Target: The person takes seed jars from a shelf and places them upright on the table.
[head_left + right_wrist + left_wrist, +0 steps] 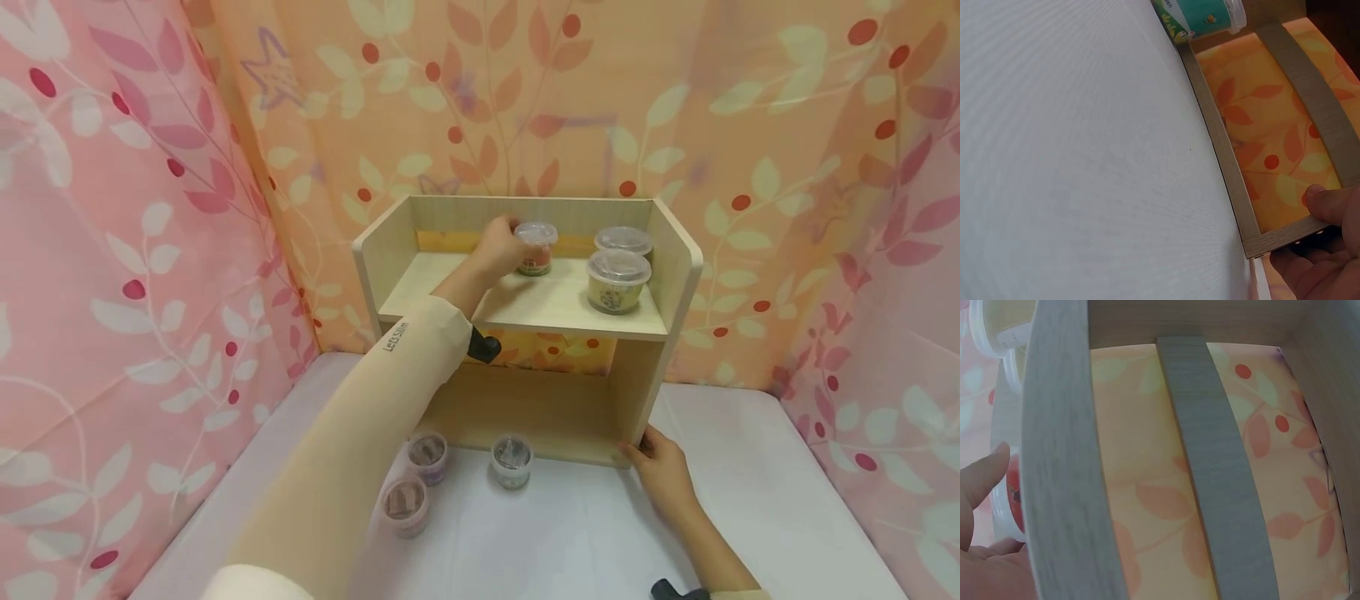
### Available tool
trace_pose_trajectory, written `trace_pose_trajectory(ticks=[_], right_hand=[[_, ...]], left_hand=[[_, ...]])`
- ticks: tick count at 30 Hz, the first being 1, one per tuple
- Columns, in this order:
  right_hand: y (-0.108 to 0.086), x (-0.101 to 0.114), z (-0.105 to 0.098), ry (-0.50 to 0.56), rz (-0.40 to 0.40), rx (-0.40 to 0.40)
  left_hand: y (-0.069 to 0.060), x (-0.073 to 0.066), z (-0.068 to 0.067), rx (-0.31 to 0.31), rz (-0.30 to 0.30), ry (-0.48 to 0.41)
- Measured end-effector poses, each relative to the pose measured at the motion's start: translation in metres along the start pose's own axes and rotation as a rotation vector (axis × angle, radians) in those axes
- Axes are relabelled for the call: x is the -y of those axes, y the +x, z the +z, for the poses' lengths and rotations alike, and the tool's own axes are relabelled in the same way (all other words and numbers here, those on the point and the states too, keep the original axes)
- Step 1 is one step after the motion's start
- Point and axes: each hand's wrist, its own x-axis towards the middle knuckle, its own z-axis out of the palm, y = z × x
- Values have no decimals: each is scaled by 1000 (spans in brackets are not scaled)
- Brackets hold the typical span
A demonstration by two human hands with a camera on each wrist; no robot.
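Note:
On the upper board of a pale wooden shelf unit [540,304], my left hand [498,250] grips a small clear-lidded tub with a red label [536,260]. In the left wrist view, thumb and fingers lie on either side of this tub [1014,500], partly hidden by a shelf board. My right hand [666,477] holds the lower front edge of the unit's right side panel, thumb on the inner face and fingers outside, as the right wrist view shows. Two more lidded tubs, a yellow one [617,290] and one behind it [622,240], stand at the upper board's right end.
Three small lidded tubs stand on the white table before the unit: a purplish one [429,457], a pinkish one [406,507] and a pale one [512,463]. The right wrist view shows a teal-labelled tub [1202,19]. Leaf-patterned cloth [510,100] hangs around the table.

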Motion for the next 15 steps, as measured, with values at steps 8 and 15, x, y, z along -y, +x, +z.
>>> trace_pose_trajectory(ticks=[8,15], right_hand=[[-3,1,2,25,3,0],[-2,1,0,18,11,7]], left_hand=[[0,3,2,-39,11,-11],[-7,0,-5,-37,7,-18]])
